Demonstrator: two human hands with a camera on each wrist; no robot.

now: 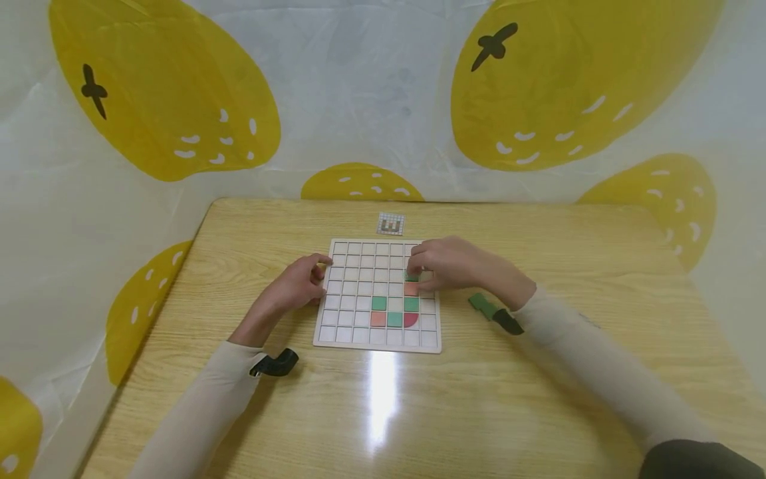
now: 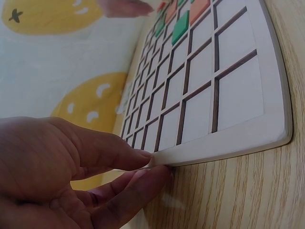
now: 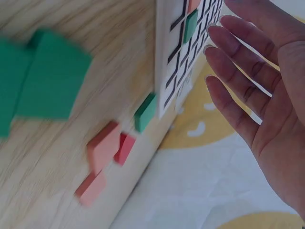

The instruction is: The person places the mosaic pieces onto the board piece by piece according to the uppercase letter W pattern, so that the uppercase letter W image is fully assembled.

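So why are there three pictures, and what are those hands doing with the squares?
A person wears three small cameras: one on the head and one on each wrist. The big picture is the head view, looking down at a wooden table. On it lies a white grid board with some green, orange and red tiles in its squares. A little pattern card lies behind the board.

The left wrist picture shows the left hand up close, its fingertips touching the board's edge. The right hand is over the board, fingers at a green tile; whether it pinches it I cannot tell. The right wrist picture shows loose spare tiles lying beside the board.
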